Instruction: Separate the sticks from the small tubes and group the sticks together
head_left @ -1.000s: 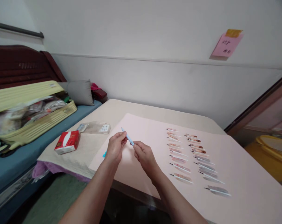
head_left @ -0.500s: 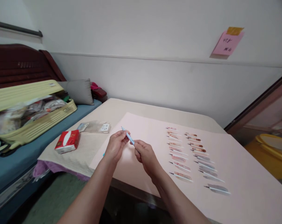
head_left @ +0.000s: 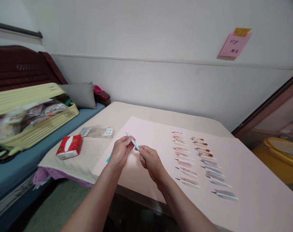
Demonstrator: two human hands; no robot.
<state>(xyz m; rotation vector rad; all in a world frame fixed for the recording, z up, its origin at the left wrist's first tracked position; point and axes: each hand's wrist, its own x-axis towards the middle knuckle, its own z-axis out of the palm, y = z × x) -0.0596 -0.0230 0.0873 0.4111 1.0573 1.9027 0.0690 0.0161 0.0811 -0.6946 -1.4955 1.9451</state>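
Observation:
A thin light-blue pen-like tool is held between both hands above the pink sheet. My left hand pinches its upper part with closed fingers. My right hand grips its lower end, fingers curled. The tool's tip points up and to the left. To the right, several small nail pieces on sticks lie in two columns on the sheet. A small bit of blue shows below my left hand.
A red packet and clear bags with a white card lie on the table's left side. An open yellow suitcase sits on a blue bed at left. A pink note is on the wall.
Both hands keep holding the blue tool in nearly the same place. The view has shifted slightly.

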